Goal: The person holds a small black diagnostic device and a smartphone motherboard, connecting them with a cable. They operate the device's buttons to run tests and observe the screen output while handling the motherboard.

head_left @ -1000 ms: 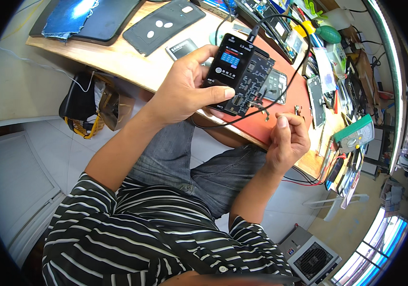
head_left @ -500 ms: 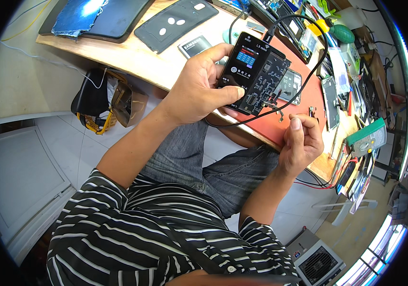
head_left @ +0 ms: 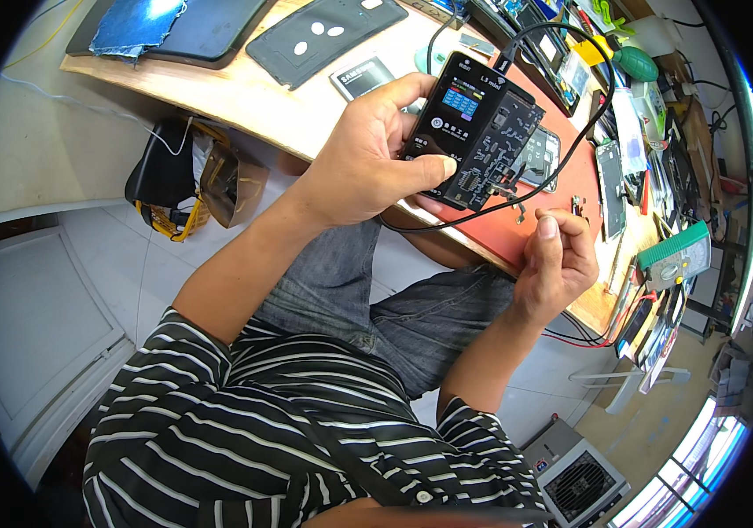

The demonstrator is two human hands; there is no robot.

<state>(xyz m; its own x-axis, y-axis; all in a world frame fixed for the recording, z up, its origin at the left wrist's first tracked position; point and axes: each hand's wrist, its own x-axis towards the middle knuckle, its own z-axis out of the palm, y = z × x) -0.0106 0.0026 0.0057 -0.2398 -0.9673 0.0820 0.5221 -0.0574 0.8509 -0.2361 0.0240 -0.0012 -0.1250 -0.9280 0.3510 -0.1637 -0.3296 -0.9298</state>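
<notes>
My left hand [head_left: 363, 150] grips a black handheld tester [head_left: 433, 145], thumb on the lower part of its face. A small lit screen [head_left: 461, 103] on it shows a blue table with coloured cells. Along its right side sits a bare dark circuit board [head_left: 501, 132], with a small flex piece [head_left: 504, 183] at the board's lower end. A black cable [head_left: 601, 106] is plugged into the tester's top and loops around to the right. My right hand [head_left: 557, 264] hovers at the table's near edge, thumb against curled fingers, with nothing seen in them. Small flex parts [head_left: 578, 206] lie just beyond it.
On the orange mat [head_left: 482, 238] lies an opened phone [head_left: 539, 158], partly behind the board. A phone back cover [head_left: 319, 40] and a battery [head_left: 363, 77] lie on the wooden table. To the right are a multimeter [head_left: 677, 260], a phone screen [head_left: 610, 189] and a green air blower [head_left: 634, 63].
The tester and my left hand have shifted slightly in the picture, up and to the right. Its display has changed in colour and layout. My right hand keeps its place.
</notes>
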